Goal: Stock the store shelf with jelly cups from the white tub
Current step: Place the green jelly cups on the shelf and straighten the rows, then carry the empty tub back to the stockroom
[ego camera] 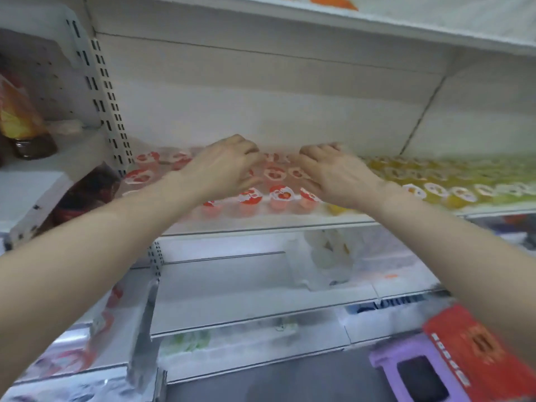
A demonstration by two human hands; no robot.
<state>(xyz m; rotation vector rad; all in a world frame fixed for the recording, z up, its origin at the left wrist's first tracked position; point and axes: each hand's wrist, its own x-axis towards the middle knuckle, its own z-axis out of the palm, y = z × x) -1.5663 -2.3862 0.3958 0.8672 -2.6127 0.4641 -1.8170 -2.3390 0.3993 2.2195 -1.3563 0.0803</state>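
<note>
Several red jelly cups (pixel 280 195) with red-and-white lids stand in rows on the white store shelf (pixel 261 220). To their right sit yellow jelly cups (pixel 435 192) and greenish ones further right. Both my hands reach over the red cups, toward the back rows. My left hand (pixel 223 166) has its fingers curled down among the cups. My right hand (pixel 327 175) is also curled over them. Whether either hand holds a cup is hidden by the fingers and blur. The white tub is not in view.
A dark snack bag (pixel 84 195) lies at the shelf's left end and an orange bag (pixel 17 117) stands on the neighbouring shelf. Lower shelves hold white packets (pixel 330 256). A purple stool (pixel 417 369) and a red box (pixel 478 349) sit at bottom right.
</note>
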